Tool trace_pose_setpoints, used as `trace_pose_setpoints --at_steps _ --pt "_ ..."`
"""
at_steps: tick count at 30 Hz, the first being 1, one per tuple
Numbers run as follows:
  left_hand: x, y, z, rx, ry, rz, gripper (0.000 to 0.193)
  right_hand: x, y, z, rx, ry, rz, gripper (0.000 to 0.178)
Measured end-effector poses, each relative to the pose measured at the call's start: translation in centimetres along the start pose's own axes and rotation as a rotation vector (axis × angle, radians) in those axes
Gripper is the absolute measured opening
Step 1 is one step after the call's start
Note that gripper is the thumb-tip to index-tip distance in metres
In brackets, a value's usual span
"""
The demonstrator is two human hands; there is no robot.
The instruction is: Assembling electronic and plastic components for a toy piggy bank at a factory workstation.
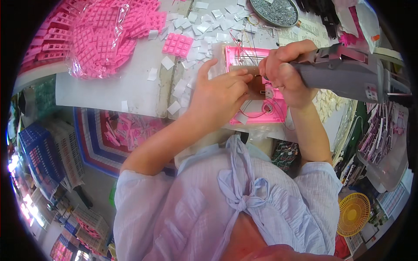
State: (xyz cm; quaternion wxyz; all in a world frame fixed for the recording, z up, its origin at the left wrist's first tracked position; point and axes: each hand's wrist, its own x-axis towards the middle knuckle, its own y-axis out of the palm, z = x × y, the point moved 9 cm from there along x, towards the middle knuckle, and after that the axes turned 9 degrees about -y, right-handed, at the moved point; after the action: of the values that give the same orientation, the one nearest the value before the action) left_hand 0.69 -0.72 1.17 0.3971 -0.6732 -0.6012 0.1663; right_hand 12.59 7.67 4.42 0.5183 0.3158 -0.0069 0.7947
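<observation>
A pink plastic housing [281, 114] lies on the table in front of me, with thin wires running across it. Over its middle sits a brown circuit board [257, 90]. My left hand [222, 93] is at the board's left side, thumb and fingers bent together on it and the little finger raised away; a small part between the fingertips cannot be made out. My right hand [289, 76] is closed around the front of a grey electric screwdriver [339, 71], held nearly level. Its dark bit points left, close to my left fingertips; the exact contact point is partly hidden.
Pink keypads [102, 37] in clear plastic are heaped at the far left, with one loose keypad [177, 45] nearer. White paper squares [204, 27] are scattered around. A round tray of screws [276, 11] stands at the back. A striped bag [93, 141] holds pink parts below the table.
</observation>
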Motion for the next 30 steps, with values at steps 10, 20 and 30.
trace_pose_setpoints --at_steps 10,20,30 --pt "-0.3 -0.1 0.2 -0.014 -0.018 -0.009 0.015 -0.2 0.7 -0.2 -0.164 -0.008 0.130 0.014" --pt "1.5 -1.4 0.0 -0.214 -0.120 -0.045 0.013 2.2 4.9 5.2 0.146 -0.110 0.341 0.030" --pt "3.8 -1.4 -2.1 -0.124 0.110 -0.015 0.013 1.6 3.4 6.2 0.145 -0.078 0.227 0.034"
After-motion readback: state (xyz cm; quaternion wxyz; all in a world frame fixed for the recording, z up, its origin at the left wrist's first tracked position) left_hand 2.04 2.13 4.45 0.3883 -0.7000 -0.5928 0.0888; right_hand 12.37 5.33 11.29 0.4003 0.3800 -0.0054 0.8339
